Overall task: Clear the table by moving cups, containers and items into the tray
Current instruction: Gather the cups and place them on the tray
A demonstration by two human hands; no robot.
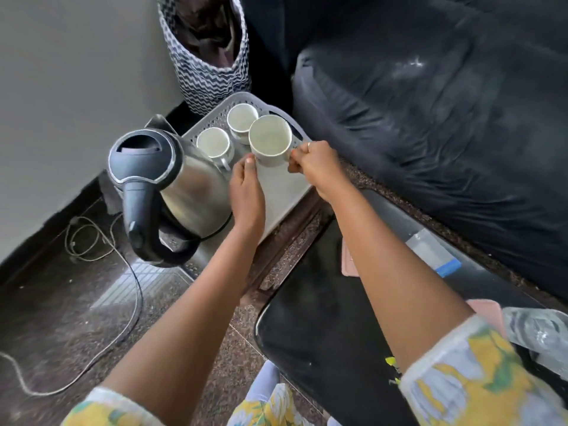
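Head view, centre of frame: the right hand [310,162] pinches the handle of a large white cup [270,139] held over the grey tray [282,187]. The left hand [247,187], fingers fairly straight, steadies the cup's side. Two smaller cups [213,144] and a kettle [172,179] stand on the tray. Step judged: placing. The next move calls for lowering onto bare tray, clear of neighbours, then releasing.

Tray [282,192], apparently on floor [76,302], bears kettle [190,179] and two cups [213,143] [242,117].
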